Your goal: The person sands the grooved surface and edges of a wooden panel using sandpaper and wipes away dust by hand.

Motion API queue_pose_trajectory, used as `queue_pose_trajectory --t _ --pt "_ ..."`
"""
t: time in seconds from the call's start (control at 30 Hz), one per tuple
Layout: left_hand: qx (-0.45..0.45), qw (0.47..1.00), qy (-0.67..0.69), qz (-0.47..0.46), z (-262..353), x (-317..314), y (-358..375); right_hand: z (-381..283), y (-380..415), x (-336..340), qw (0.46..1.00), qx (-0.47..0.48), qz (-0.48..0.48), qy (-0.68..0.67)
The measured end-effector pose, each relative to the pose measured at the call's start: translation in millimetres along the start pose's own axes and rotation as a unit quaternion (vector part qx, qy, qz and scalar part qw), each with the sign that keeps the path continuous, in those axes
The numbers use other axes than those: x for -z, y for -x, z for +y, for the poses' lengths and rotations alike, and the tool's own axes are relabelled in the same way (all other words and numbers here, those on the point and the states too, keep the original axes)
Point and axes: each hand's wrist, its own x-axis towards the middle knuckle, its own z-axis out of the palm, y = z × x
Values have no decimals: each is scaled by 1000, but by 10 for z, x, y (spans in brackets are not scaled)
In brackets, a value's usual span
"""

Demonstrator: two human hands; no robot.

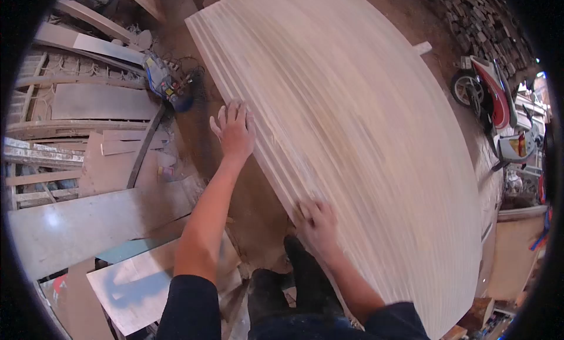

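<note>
A large pale wooden panel with streaked grain and a curved far side fills the middle and right of the head view. Parallel ridges or strips run along its straight near edge. At that edge, my left hand is open, its fingers apart and its fingertips by the rim. Lower down, my right hand rests on the ridged border with its fingers bent. Motion blurs those fingers, and whether anything is under them cannot be made out.
Boards and planks lie stacked at left, beside a blue tool or machine. A blue-stained sheet lies at lower left. A red and white motorbike stands at right, below a pile of wood blocks.
</note>
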Motion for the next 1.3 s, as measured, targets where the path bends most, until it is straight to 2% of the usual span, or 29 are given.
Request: queue_pose_trajectory --t 0.03,0.07,0.17,0.23,0.33,0.37,0.43,0.57,0.63,0.67,0.87,0.97,1.1,1.2,1.3 --pt "60 998 3 -7 -6 -60 -129 73 257 129 1000 -3 -3 -2" --pt "69 998 -1 -3 -24 -127 -246 114 360 200 1000 -5 -10 -5" --pt "128 992 -3 11 -31 -284 -480 -18 -38 89 1000 -2 -9 -4" --pt "211 975 69 30 9 -331 -627 -64 -658 -226 999 32 1 -15" --pt "233 967 69 70 5 -373 -610 -268 -1219 -401 1000 25 -12 -4" --pt "233 968 71 66 12 -361 -616 -230 -1091 -357 1000 21 -13 -1" --pt "309 945 106 0 68 -276 -641 -117 -630 -178 1000 15 -9 2" --pt "294 948 120 -18 69 -217 -637 -186 -522 -152 1000 1 6 0" --pt "277 956 99 3 51 -241 -656 -368 -1117 -328 1000 -5 -6 18" --pt "285 953 99 -1 48 -238 -626 -361 -1268 -425 999 33 23 2" --pt "303 948 97 -24 45 -216 -648 -206 -667 -231 999 -27 -23 25" --pt "290 951 109 -11 48 -212 -650 -461 -1184 -333 999 -17 -29 30" --pt "291 950 112 -18 55 -217 -689 -340 -812 -199 999 -31 -36 18" --pt "297 948 107 -28 34 -223 -622 -243 -873 -348 999 -33 -17 24" --pt "290 950 113 -8 35 -316 -627 -413 -1194 -401 999 -29 -16 11"
